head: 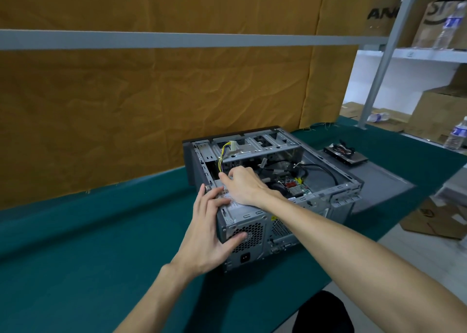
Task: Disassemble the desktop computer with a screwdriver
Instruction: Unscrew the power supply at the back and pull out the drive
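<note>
On the green table [75,244] the open case [336,188] is seen lying flat, rear panel toward the camera, side cover off. The left hand [209,231] is spread against the rear corner by the PSU [247,234], fingers mostly straight, thumb pressed on the fan grille, nothing gripped. The right hand [242,183] is reached inside over the PSU top, fingers curled near the yellow wires [222,155]; whether a wire or connector is pinched cannot be told. No screwdriver is seen. A removed drive [346,154] is set well apart on the dark cover [379,178] beyond the case. Risk judged: if the PSU is pulled while cables are plugged, wires could be strained or a board connector cracked; knuckles could be cut on sharp chassis edges; the case could slide on the cloth if bracing is loosened.
</note>
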Tool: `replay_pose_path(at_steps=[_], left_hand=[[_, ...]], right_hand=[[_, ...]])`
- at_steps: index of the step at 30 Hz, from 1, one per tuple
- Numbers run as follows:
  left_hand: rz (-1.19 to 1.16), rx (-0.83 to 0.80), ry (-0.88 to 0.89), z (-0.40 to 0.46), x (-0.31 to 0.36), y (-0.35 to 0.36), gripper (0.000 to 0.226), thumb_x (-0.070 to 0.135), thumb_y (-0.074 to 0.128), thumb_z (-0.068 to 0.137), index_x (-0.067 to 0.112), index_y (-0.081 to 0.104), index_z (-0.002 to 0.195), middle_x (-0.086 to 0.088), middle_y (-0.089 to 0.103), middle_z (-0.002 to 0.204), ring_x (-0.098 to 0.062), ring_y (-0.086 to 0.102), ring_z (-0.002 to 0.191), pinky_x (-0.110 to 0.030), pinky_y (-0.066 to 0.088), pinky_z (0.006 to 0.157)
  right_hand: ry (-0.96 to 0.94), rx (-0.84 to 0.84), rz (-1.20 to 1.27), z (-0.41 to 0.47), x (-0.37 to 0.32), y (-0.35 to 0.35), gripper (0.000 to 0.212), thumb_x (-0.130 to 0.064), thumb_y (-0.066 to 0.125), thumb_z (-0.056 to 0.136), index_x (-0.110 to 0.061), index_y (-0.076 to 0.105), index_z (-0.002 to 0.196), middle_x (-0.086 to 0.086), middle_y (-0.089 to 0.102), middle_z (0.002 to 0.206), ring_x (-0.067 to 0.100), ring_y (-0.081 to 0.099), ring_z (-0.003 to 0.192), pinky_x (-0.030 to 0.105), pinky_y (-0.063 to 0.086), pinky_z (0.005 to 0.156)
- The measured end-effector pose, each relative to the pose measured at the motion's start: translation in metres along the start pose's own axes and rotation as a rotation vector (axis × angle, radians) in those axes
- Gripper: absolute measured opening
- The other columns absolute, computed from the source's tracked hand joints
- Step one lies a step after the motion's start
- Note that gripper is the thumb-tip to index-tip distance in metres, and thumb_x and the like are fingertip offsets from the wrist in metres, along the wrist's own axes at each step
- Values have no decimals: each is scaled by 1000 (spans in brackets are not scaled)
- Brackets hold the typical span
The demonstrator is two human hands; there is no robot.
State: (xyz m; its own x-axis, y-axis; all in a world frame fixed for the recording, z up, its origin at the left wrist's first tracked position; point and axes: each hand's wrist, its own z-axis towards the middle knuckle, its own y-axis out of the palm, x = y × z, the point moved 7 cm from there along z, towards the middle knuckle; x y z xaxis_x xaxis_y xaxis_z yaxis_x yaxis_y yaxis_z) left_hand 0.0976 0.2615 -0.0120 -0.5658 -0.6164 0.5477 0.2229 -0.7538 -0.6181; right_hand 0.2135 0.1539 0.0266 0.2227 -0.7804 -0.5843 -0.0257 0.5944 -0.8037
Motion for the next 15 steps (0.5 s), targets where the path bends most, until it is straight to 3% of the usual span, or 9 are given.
replay_pose_path(at_steps=[6, 15], left_hand=[[17, -28, -17, 1, -4, 2, 69, 63, 66, 86, 23, 41, 137, 10, 22, 162, -18, -6, 156, -50, 17, 125], [-4, -50, -12, -2, -1, 3, 65, 60, 65, 90, 24, 38, 138, 13, 19, 161, -19, -6, 156, -57, 21, 123]], right_hand=[[20, 10, -18, 1, 0, 1, 54, -47, 42, 103, -16, 47, 59, 9, 58, 74, 30, 49, 62, 34, 37, 56], [-9, 17, -8, 0, -2, 0, 58, -43, 46, 103, -13, 44, 54, 7, 51, 58, 28, 45, 51, 35, 37, 53]])
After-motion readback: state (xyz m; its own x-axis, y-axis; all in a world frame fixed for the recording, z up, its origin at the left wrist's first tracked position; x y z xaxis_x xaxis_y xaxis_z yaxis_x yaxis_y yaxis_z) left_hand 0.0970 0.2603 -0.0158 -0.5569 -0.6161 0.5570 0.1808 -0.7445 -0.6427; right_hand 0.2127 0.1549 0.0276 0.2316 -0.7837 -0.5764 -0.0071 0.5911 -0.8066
